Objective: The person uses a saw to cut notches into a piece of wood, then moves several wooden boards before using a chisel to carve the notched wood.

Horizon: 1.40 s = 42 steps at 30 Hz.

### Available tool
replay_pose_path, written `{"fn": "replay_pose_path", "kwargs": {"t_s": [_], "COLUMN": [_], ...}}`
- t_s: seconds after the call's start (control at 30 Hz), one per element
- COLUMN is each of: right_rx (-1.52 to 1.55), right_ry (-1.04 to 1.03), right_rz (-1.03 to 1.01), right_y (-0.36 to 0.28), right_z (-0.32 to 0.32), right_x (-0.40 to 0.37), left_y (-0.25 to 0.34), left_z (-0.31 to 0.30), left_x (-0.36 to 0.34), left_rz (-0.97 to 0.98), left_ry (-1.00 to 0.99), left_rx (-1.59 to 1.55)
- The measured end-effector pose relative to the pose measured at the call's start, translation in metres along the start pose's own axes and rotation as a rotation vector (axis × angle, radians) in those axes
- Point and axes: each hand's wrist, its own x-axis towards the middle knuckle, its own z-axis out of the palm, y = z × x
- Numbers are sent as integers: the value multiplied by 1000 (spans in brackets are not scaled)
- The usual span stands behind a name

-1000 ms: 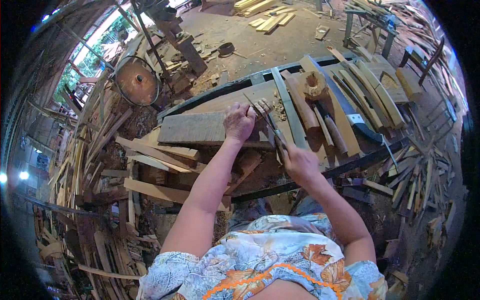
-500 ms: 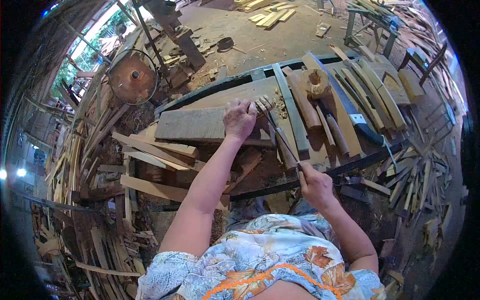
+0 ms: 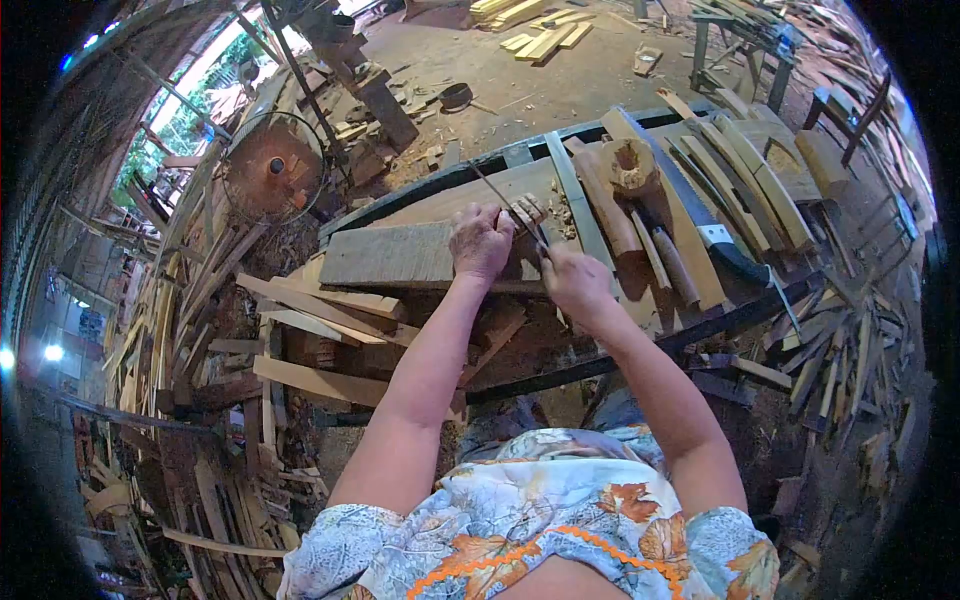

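My left hand (image 3: 482, 242) is closed on a small pale wooden piece with fork-like prongs (image 3: 527, 209), pressing it at the right end of a thick grey board (image 3: 390, 255). The prongs stick out to the right of my fingers. In my closed right hand (image 3: 580, 287) is a thin dark file (image 3: 492, 185), which slants up and left across the prongs. Its handle is hidden by my fingers. Wood shavings (image 3: 563, 222) lie just right of the pronged piece.
On the bench to the right lie a grey-green strip (image 3: 582, 195), a wooden mallet (image 3: 632, 168), a handsaw (image 3: 715, 238) and several wooden slats (image 3: 765, 190). Offcuts (image 3: 330, 315) stick out at the left. A round wire-caged fan (image 3: 277, 168) stands beyond them.
My right hand has moved up and left, pushing the file forward so that its tip now reaches well past the prongs. My left hand keeps its hold on the wooden piece.
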Motion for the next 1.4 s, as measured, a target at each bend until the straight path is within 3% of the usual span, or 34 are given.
{"fn": "replay_pose_path", "kwargs": {"t_s": [0.13, 0.23, 0.37, 0.43, 0.53, 0.63, 0.83, 0.97, 1.1, 1.17, 1.3, 1.4], "right_rx": [80, 191, 55, 31, 32, -43, 119, 133, 13, 54, -13, 55], "right_ry": [-41, 4, -100, -11, 7, -45, -58, -45, -113, 24, 26, -32], "right_rz": [33, 49, 38, -68, -37, -47, 41, 70, 41, -20, -30, 20], "right_y": [12, 13, 4, 18, -4, -5, 12, 8, 4, 1, -2, 7], "right_z": [-39, -53, -47, -3, 4, 2, -49, -56, -20, 2, 2, -25], "right_x": [-89, -115, -56, -8, 27, 19, -102, -97, -13, 18, 9, -51], "left_y": [5, 2, 2, 0, 1, 4, 1, 3, 2, 0, 5, 5], "left_z": [-6, -5, -6, -3, -5, -5, -2, -5, -6, -4, -6, -7], "left_x": [2, -2, 1, 0, 0, -2, 0, 0, 0, -2, -2, -2], "left_rz": [-21, -16, 14, 38, 27, -6, 23, 1, 16, 14, -9, -5], "left_ry": [-29, -57, -25, -5, -7, -10, 10, -17, -52, -40, -42, -20], "left_rx": [2, 13, -2, 6, 8, 22, 21, 1, 42, 30, 55, 51]}}
